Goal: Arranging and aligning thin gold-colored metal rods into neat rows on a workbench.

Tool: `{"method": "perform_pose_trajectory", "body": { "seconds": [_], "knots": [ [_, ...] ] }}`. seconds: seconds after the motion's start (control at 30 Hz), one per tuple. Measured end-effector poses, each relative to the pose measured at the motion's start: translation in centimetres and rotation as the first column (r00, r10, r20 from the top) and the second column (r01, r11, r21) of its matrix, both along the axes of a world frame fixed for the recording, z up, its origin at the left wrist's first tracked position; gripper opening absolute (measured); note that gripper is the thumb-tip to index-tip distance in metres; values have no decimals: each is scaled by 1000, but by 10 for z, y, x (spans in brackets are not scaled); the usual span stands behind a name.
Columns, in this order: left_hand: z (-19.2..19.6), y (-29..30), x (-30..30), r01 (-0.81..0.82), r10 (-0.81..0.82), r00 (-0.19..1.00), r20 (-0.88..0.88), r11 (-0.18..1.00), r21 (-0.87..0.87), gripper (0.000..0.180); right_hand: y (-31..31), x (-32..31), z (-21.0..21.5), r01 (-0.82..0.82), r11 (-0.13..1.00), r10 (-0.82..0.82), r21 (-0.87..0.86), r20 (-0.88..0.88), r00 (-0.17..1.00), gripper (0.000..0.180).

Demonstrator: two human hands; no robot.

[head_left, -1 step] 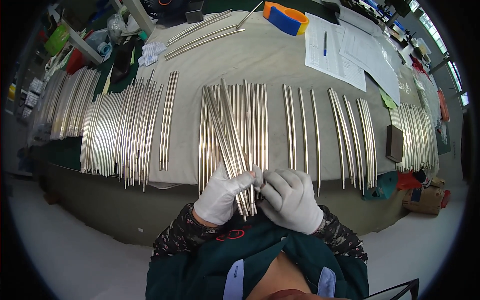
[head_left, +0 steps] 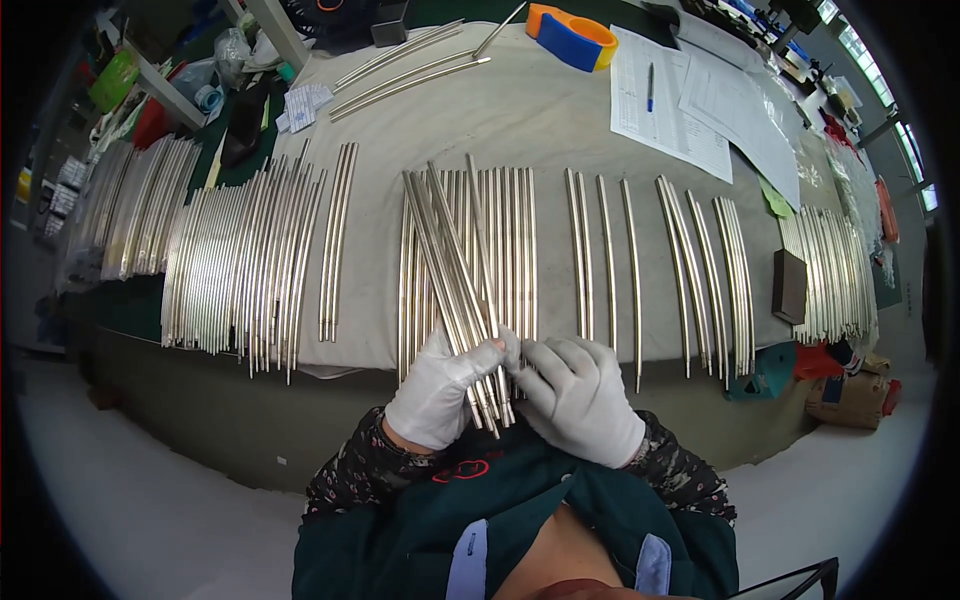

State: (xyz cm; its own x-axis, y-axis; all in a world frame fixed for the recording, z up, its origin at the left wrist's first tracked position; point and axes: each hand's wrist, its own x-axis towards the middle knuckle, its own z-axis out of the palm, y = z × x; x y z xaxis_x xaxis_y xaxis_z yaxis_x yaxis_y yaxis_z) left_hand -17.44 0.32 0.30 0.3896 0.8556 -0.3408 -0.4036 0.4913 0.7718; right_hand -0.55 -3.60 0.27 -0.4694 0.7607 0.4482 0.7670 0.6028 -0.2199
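Note:
My gloved left hand point(head_left: 432, 392) is closed round a slanting bundle of thin silvery metal rods point(head_left: 448, 265), their lower ends poking out below the thumb. One rod stands apart from the others at the top of the bundle. Close against the left fingertips is my gloved right hand point(head_left: 580, 395), its fingers curled in; what lies between them is hidden. Under and behind the held bundle, a row of similar rods point(head_left: 517, 240) lies side by side on the cloth-covered table point(head_left: 450, 120).
More rods lie in groups to the left point(head_left: 235, 260) and right point(head_left: 735, 290), with a dark block point(head_left: 789, 287) by the far-right group. Toward the back are loose rods point(head_left: 410, 85), an orange and blue tape ring point(head_left: 572, 38), and paper sheets point(head_left: 660, 115) with a pen point(head_left: 651, 88).
The held rods have shifted slightly left and their top ends have spread differently. One rod now leans apart at the bundle's right side. Both hands have barely moved.

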Motion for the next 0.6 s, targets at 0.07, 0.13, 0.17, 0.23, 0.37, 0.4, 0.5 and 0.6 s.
{"method": "perform_pose_trajectory", "body": {
  "seconds": [0.07, 0.13, 0.17, 0.23, 0.37, 0.4, 0.5, 0.6],
  "knots": [
    [-3, 2, -1, -39, 39, 998, 44, 999, -1, 28, 3, -1, -12, -26, 1000, 24, 15, 162, 986, 19],
    [-3, 1, -3, -78, 79, 995, 54, 997, -19, 28, 1, 1, -14, -55, 996, 41, 74, 179, 983, 18],
    [-1, 1, -4, -82, 83, 995, 55, 996, -20, 28, 0, 2, -15, -78, 988, 51, 132, 196, 979, 17],
    [1, 2, -6, 16, -3, 995, 101, 991, -134, 28, -1, 2, -17, -74, 989, 50, 132, 174, 983, 16],
    [4, 1, 0, 23, 4, 993, 116, 973, -229, 28, -9, 6, -18, -2, 988, -6, 154, 49, 999, 33],
    [2, 2, -1, 62, -27, 989, 146, 969, -239, 31, -11, 8, -18, -4, 988, -4, 153, 51, 999, 33],
    [0, 2, -1, 123, -91, 984, 156, 969, -212, 33, -13, 10, -15, 38, 976, -22, 215, -79, 997, 38],
    [2, -1, 3, 54, -33, 994, 105, 977, -207, 34, -4, -1, 2, -49, 949, 98, 312, -143, 985, 31]
  ]
}}
